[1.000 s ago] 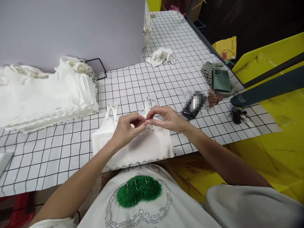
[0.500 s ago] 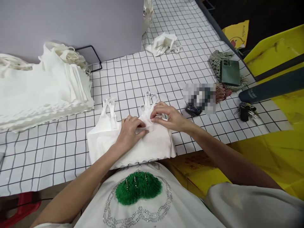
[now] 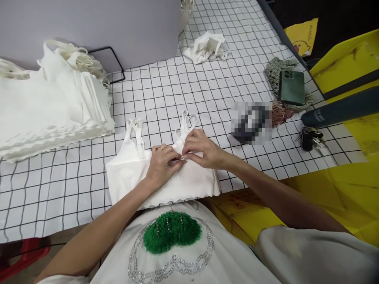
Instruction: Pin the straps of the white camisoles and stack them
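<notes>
A white bra top point(image 3: 130, 171) with thin straps lies flat at the table's near edge. My left hand point(image 3: 162, 162) rests on its middle, thumb and fingers pinched at the top edge. Beside it, my right hand point(image 3: 201, 149) is closed in a pinch on a thin white strap end. The fingertips of both hands nearly meet around a small pale strap fitting point(image 3: 182, 157), too small to make out fully. Loose strap loops point(image 3: 186, 120) stick up behind my right hand, and the other straps point(image 3: 135, 130) lie to the left.
A thick stack of white tops point(image 3: 53, 106) stands at the left by a grey panel point(image 3: 89, 23) and a black wire stand point(image 3: 117, 65). A crumpled white garment point(image 3: 205, 47) lies at the back. Rightward are a green phone point(image 3: 291, 87), keys point(image 3: 309, 139) and a dark bottle point(image 3: 340, 106).
My right hand has moved slightly left, bringing the strap end to my left fingertips. My left hand stays almost in place on the top. The view has shifted a little.
</notes>
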### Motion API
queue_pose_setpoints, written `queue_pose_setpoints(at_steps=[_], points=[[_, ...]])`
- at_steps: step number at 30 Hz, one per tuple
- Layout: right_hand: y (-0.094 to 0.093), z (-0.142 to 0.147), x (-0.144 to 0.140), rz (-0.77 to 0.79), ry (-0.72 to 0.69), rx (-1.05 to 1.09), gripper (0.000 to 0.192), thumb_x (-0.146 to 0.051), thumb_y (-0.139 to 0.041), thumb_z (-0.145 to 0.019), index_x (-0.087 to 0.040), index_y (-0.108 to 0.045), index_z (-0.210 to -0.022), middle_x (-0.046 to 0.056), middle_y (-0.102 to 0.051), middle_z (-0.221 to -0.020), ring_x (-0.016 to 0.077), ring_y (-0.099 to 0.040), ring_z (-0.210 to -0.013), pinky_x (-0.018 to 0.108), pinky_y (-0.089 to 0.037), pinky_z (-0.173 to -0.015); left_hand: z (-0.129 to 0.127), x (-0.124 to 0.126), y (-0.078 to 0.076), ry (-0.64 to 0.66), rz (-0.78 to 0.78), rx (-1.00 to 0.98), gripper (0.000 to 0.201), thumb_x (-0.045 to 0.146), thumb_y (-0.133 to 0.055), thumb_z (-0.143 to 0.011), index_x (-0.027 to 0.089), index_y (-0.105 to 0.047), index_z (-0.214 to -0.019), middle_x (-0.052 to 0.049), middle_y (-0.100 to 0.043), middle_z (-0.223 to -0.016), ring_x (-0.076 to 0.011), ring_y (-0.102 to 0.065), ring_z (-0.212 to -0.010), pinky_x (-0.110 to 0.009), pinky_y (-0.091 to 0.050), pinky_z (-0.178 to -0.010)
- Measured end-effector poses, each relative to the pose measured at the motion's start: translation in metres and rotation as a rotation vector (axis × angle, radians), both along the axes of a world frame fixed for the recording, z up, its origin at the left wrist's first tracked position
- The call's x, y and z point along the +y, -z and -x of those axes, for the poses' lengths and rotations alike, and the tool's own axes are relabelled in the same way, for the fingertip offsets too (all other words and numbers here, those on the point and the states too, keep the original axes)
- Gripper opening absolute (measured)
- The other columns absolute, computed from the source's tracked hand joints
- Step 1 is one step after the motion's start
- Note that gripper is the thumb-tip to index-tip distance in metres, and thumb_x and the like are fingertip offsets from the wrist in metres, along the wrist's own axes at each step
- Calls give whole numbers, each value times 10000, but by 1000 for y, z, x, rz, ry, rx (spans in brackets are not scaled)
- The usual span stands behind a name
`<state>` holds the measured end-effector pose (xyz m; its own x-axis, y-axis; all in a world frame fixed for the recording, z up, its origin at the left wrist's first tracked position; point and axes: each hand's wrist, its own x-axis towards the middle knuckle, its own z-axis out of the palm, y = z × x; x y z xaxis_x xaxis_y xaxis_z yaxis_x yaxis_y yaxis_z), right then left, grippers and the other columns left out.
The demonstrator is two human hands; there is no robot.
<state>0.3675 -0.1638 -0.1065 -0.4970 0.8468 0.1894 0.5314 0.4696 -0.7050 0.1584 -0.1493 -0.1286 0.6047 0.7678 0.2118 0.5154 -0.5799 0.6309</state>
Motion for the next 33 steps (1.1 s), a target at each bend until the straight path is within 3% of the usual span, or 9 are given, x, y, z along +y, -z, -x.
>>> queue_pose_setpoints(at_steps=[24, 33], points=[[0, 1, 0, -10, -18, 34, 126, -158, -571, -935, -206, -617, -828, 22, -634, -784, 210, -471, -910, 407, -343, -881, 0, 0, 0, 10, 6, -29, 187, 285, -701, -891, 210, -689, -720, 14, -630, -678, -167, -532, -713, -370, -347, -791], [-4, 2, 0, -33, -41, -50, 130, -140, -558, -933, -200, -622, -836, 27, -638, -788, 218, -472, -933, 413, -344, -884, 0, 0, 1, 7, 29, -2, 165, 286, -703, -885, 221, -708, -733, 10, -637, -689, -177, -536, -725, -378, -355, -798]])
